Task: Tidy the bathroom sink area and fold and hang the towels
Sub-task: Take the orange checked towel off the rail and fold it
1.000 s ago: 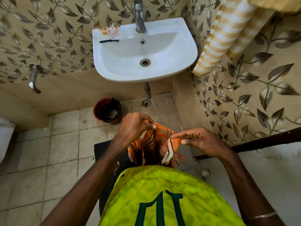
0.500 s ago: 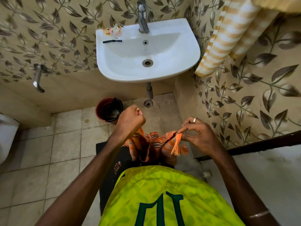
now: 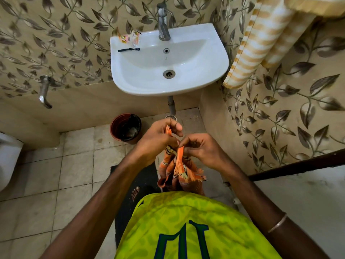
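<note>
An orange striped towel [image 3: 180,171] hangs bunched in front of my body, below the white sink [image 3: 214,75]. My left hand [image 3: 158,137] pinches one top corner of the towel. Right beside it, my right hand [image 3: 201,148] pinches another top edge; the two hands almost touch. On the sink's left rim lie small orange sachets [image 3: 129,38] and a thin black item [image 3: 128,50]. A yellow-and-white striped towel [image 3: 261,42] hangs on the right wall.
A chrome tap [image 3: 163,23] stands at the back of the sink. A brown bin [image 3: 126,129] sits on the tiled floor under the sink's left side. A wall tap [image 3: 44,92] sticks out at left, and a dark mat [image 3: 138,184] lies under my feet.
My hands, spread apart half a second ago, have come together in front of me, bringing the towel's two top corners close. The towel now hangs narrower and longer.
</note>
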`<state>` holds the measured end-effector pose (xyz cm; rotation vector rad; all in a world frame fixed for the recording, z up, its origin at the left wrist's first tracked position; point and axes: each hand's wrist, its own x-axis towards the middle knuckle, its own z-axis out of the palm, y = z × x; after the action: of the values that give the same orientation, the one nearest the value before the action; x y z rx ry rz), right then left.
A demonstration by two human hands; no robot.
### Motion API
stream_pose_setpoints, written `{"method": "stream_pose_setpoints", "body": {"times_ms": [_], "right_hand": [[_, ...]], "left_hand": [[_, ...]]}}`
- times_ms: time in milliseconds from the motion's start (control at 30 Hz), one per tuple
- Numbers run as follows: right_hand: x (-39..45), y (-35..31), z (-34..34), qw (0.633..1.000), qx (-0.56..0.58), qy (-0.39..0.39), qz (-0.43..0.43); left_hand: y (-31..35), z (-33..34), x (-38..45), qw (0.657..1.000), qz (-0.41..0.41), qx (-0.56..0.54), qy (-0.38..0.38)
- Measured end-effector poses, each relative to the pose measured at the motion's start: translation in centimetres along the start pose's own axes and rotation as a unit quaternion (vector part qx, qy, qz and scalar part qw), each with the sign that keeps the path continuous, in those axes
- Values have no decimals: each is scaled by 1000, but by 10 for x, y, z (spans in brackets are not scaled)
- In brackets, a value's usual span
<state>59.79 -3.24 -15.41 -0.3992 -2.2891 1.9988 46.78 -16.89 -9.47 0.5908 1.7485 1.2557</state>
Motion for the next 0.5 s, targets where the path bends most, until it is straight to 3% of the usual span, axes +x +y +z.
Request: {"method": "stream_pose_setpoints", "body": {"times_ms": [200, 500], "right_hand": [[-4, 6, -11, 999, 30, 43, -10], [-13, 2, -11, 992, -33, 107, -65]], "left_hand": [[-9, -14, -7, 992, -59, 109, -11], [-7, -1, -12, 999, 3, -22, 41]]}}
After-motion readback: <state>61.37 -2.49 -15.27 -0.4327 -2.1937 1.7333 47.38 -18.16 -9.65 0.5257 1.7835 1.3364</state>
